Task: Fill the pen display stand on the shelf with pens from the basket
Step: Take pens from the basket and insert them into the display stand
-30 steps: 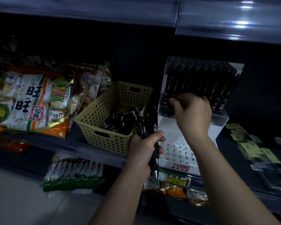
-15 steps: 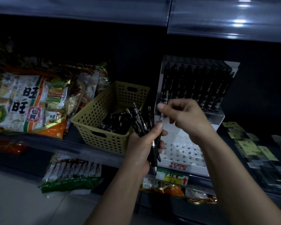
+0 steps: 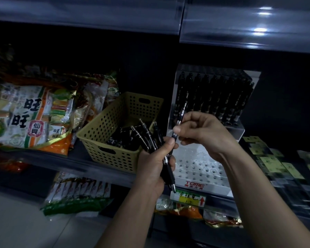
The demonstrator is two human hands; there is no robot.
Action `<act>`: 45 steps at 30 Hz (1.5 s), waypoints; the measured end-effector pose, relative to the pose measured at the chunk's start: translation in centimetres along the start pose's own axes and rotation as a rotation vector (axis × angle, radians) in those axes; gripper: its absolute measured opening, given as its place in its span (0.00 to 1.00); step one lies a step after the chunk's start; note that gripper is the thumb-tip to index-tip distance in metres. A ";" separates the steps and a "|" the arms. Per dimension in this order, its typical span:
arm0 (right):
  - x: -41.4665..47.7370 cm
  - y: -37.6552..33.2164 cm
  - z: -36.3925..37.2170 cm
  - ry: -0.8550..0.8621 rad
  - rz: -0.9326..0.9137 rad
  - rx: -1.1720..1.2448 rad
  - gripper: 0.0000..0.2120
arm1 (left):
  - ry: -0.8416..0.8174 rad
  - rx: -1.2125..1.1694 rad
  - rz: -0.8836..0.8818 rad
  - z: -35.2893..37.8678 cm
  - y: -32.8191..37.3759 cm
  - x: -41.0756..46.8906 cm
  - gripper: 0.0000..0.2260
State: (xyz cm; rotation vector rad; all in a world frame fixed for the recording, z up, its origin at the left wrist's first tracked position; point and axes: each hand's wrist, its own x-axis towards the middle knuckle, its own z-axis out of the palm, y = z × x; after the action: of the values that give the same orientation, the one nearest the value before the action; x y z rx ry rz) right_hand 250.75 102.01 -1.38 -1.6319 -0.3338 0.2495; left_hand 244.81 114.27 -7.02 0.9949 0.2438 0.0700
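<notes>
A white tiered pen display stand (image 3: 200,178) marked TOME sits on the shelf; black pens (image 3: 215,97) fill its upper tier, and its lower tier shows open holes. Left of it stands a yellow perforated basket (image 3: 104,129) with black pens (image 3: 122,142) inside. My left hand (image 3: 156,165) grips a bundle of black pens (image 3: 149,136) in front of the basket. My right hand (image 3: 199,131) pinches a single black pen (image 3: 180,119) by its upper part, just above the bundle and in front of the stand.
Snack bags (image 3: 32,113) lie on the shelf left of the basket. Flat yellow-labelled packs (image 3: 276,163) lie to the right of the stand. A price tag (image 3: 188,198) sits on the shelf edge. More snack packs (image 3: 79,192) fill the shelf below. An upper shelf (image 3: 186,17) overhangs.
My right hand came back from the stand's upper tier toward the bundle in my left hand and now pinches one pen from it. The left hand stayed almost still.
</notes>
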 end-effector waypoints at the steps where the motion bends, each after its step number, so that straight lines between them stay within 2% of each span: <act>1: 0.0 0.0 0.0 -0.014 0.010 -0.009 0.13 | 0.006 -0.002 0.002 0.0 0.0 0.0 0.03; 5: 0.1 0.1 0.1 0.053 -0.033 -0.031 0.07 | 0.026 0.013 -0.007 -0.1 -0.1 0.2 0.04; 9: 0.4 -0.5 -0.3 0.335 -0.180 0.073 0.06 | 0.076 0.031 -0.063 -0.1 -0.4 0.3 0.09; 13: 0.5 -0.6 -0.7 0.529 -0.285 0.013 0.06 | 0.064 0.113 -0.092 -0.2 -0.6 0.3 0.12; 16: 0.6 -0.6 -0.8 0.639 -0.345 -0.064 0.06 | 0.051 0.106 -0.121 -0.2 -0.7 0.4 0.12; 21: 0.8 -0.4 -0.7 0.762 -0.414 -0.223 0.07 | 0.051 0.091 -0.146 -0.3 -0.5 0.6 0.05; 27: 1.0 -0.1 -0.3 0.782 -0.394 -0.387 0.06 | 0.035 0.122 -0.130 -0.4 -0.8 0.6 0.05; 37: 1.8 1.5 0.3 0.780 -0.388 -0.673 0.12 | 0.044 0.120 -0.111 -0.5 -0.9 0.7 0.02; 45: 2.1 1.7 -0.2 0.765 -0.353 -0.771 0.12 | 0.046 0.111 -0.101 -0.7 -0.9 0.9 0.02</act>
State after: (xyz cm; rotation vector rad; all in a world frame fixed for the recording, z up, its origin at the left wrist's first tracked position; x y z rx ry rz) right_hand 252.89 102.46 -3.01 -2.2244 -0.1142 -0.8571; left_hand 245.46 114.49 -8.26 1.0904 0.3425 -0.0124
